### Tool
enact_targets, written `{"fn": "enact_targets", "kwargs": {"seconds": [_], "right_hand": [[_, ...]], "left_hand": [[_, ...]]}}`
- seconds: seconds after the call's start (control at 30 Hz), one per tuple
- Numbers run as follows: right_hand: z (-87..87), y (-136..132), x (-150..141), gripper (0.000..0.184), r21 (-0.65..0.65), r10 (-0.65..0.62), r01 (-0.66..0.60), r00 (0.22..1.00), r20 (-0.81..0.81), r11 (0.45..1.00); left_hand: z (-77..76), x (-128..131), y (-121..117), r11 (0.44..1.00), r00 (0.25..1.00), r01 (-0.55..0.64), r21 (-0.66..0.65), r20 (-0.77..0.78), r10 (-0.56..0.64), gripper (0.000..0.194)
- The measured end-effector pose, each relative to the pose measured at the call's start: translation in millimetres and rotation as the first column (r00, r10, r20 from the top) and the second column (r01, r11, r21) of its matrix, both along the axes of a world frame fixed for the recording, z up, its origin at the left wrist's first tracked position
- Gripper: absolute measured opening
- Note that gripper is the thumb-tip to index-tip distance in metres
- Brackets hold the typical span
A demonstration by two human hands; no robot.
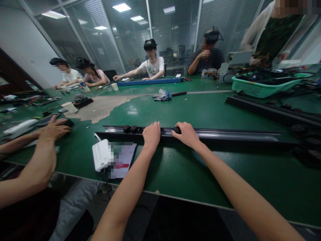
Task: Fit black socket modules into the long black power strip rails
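Observation:
A long black metal rail (233, 135) lies across the green table in front of me, its shiny channel facing up. My left hand (151, 134) is closed over the middle of the rail, fingers wrapped around it. A little to the right, my right hand (187, 133) grips a small round black knob (177, 130) that sits on the rail, between thumb and fingers. Two more black knobs (130, 129) stand on the rail left of my left hand. The undersides of my fingers are hidden.
Near my left forearm lie a white power bank (100, 155) and a phone (125, 157). More black rails (271, 108) and a green basket (258, 87) of cables are at right. Gloves (162, 95) lie beyond. A co-worker's hands (54, 129) are at left; several people sit opposite.

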State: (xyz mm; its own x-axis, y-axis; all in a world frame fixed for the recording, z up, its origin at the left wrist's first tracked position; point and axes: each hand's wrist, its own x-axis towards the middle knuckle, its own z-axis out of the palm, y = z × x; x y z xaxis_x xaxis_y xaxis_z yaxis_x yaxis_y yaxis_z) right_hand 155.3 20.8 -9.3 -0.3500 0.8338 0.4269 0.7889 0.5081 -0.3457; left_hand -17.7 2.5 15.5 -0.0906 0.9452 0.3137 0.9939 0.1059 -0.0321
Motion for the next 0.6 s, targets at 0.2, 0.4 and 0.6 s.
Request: {"fn": "enact_targets", "kwargs": {"seconds": [0.2,0.4,0.6], "right_hand": [[-0.2,-0.7,-0.6,0.021,0.004,-0.017,0.017,1.000,0.016,1.000],[-1.0,-0.1,-0.4,0.020,0.010,-0.033,0.032,0.999,0.030,0.999],[-1.0,0.2,0.0,0.018,0.011,-0.040,0.039,0.999,0.030,0.999]], "left_hand": [[-1.0,-0.5,0.6,1.000,1.000,-0.002,0.000,0.001,0.002,0.051],[-0.8,-0.5,0.4,1.000,1.000,0.002,-0.007,0.014,-0.002,0.050],[-0.1,-0.1,-0.2,1.000,1.000,0.004,-0.006,0.017,-0.004,0.050]]}}
